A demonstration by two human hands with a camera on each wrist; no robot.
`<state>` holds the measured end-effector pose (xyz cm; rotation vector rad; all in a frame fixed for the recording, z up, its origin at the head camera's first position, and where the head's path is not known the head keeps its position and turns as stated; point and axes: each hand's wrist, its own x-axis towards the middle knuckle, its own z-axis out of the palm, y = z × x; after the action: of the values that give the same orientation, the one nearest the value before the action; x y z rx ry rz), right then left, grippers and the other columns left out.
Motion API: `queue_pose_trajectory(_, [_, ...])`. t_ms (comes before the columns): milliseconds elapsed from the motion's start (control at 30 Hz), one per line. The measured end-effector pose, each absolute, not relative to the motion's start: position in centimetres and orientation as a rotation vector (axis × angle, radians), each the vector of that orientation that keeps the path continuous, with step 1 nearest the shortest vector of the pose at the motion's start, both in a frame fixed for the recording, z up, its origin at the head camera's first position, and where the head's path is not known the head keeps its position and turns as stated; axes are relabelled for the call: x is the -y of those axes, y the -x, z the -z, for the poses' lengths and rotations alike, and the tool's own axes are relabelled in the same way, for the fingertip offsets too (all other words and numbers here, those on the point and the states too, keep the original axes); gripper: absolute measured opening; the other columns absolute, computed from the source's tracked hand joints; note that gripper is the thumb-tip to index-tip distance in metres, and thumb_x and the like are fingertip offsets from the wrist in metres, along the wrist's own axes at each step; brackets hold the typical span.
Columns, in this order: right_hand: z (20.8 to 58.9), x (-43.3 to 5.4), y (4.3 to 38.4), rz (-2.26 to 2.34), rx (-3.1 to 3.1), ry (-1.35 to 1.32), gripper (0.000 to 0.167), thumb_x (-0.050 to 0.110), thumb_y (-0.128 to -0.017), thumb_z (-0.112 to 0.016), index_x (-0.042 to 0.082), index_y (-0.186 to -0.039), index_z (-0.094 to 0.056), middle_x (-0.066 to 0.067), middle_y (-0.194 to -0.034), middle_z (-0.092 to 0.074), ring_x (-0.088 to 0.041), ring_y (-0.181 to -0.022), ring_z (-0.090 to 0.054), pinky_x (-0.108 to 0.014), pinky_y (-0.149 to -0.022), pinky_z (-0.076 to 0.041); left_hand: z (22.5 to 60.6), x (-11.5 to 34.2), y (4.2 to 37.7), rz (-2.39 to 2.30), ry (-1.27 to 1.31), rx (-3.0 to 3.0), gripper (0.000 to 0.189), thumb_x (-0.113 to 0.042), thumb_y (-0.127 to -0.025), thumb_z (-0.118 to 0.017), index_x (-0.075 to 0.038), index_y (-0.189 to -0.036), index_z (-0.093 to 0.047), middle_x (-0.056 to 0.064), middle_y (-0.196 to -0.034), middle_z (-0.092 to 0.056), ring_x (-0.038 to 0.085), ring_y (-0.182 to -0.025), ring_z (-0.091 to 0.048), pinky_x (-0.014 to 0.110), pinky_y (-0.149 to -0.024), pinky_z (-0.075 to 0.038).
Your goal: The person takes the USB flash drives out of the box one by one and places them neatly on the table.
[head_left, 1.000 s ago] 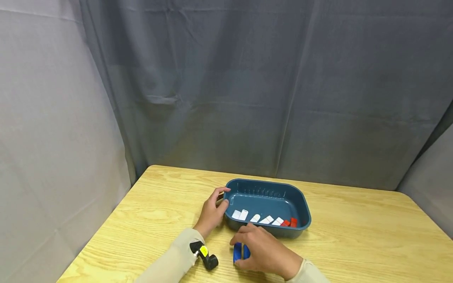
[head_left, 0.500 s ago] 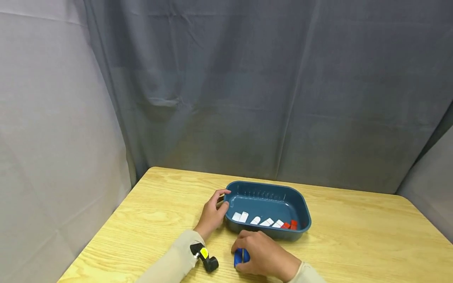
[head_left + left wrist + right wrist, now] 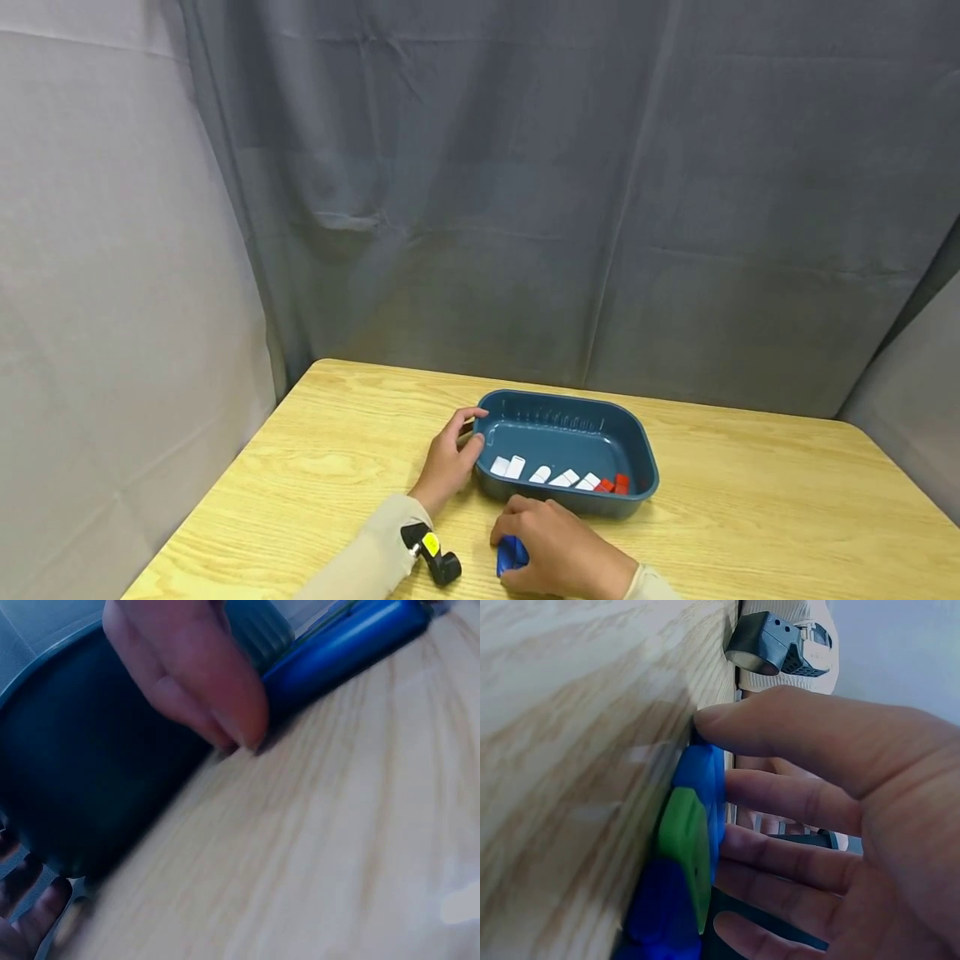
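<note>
Space between two blue pieces (image 3: 511, 552) has closed up on the table (image 3: 757, 508): a second ago we saw them standing apart from the head camera, and now they show as one patch of blue. For the work in hand, we judge this to be the gathering of the pieces into a single hold, with no lift yet made.

The right hand (image 3: 564, 546) arches over them, half curled, its thumb and fingertips parted only by the length of the pieces; we read it as a pinch, thumb on the end nearer the person, fingertips at the far end. From the right wrist, we can make out a green piece (image 3: 684, 840) sandwiched between blue ones, all of them at the tabletop, just beside the tray (image 3: 558, 442) on its near side.

At the tray's left end, the left hand (image 3: 446, 462) grips, thumb against the wall and fingertips at the rim, as it did a second ago. Inside, along the near wall, we see white pieces (image 3: 515, 467) and, to their right, red pieces (image 3: 622, 484).
</note>
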<state>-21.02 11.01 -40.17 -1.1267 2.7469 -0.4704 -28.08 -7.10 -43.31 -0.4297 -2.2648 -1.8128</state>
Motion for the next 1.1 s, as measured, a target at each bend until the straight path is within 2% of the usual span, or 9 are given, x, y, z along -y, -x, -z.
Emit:
queue_pose_trajectory(233, [40.3, -11.2, 21.1, 0.465, -2.741, 1.161, 0.027, 0.030, -0.074, -0.077, 0.027, -0.100, -0.071, 0.014, -0.098, -0.058, -0.001, -0.081, -0.052, -0.029, -0.074, -0.048, 43.8, 6.9, 28.3, 1.787, 0.424, 2.278, 0.034, -0.007, -0.093, -0.052, -0.007, -0.126, -0.055, 0.018, -0.138, -0.050, 0.042, -0.124, -0.049, 0.050, -0.101, -0.044])
queue_pose_trajectory(567, [40.5, -11.0, 21.5, 0.473, -2.668, 1.029, 0.029, 0.043, -0.077, -0.077, 0.030, -0.102, -0.071, 0.014, -0.096, -0.057, -0.001, -0.074, -0.051, -0.024, -0.069, -0.051, 44.1, 6.8, 28.4, 1.812, 0.432, 2.261, 0.033, -0.004, -0.093, -0.052, -0.003, -0.126, -0.055, 0.020, -0.137, -0.051, 0.044, -0.124, -0.049, 0.053, -0.100, -0.044])
queue_pose_trajectory(800, [40.5, -10.8, 21.7, 0.472, -2.676, 1.056, 0.028, 0.043, -0.079, -0.075, 0.033, -0.104, -0.070, 0.015, -0.098, -0.057, -0.002, -0.077, -0.050, -0.026, -0.070, -0.049, 47.6, 7.1, 31.3, 1.760, 0.390, 2.284, 0.033, -0.011, -0.094, -0.054, -0.020, -0.126, -0.056, 0.004, -0.137, -0.053, 0.030, -0.124, -0.052, 0.044, -0.100, -0.046])
queue_pose_trajectory(1100, [40.5, -10.8, 21.5, 0.452, -2.688, 1.063, 0.030, 0.047, -0.078, -0.075, 0.032, -0.103, -0.070, 0.011, -0.106, -0.056, -0.003, -0.081, -0.051, -0.028, -0.073, -0.050, 44.5, 7.0, 28.9, 1.813, 0.429, 2.262, 0.033, -0.005, -0.093, -0.052, -0.003, -0.126, -0.055, 0.018, -0.136, -0.052, 0.044, -0.124, -0.048, 0.053, -0.100, -0.044])
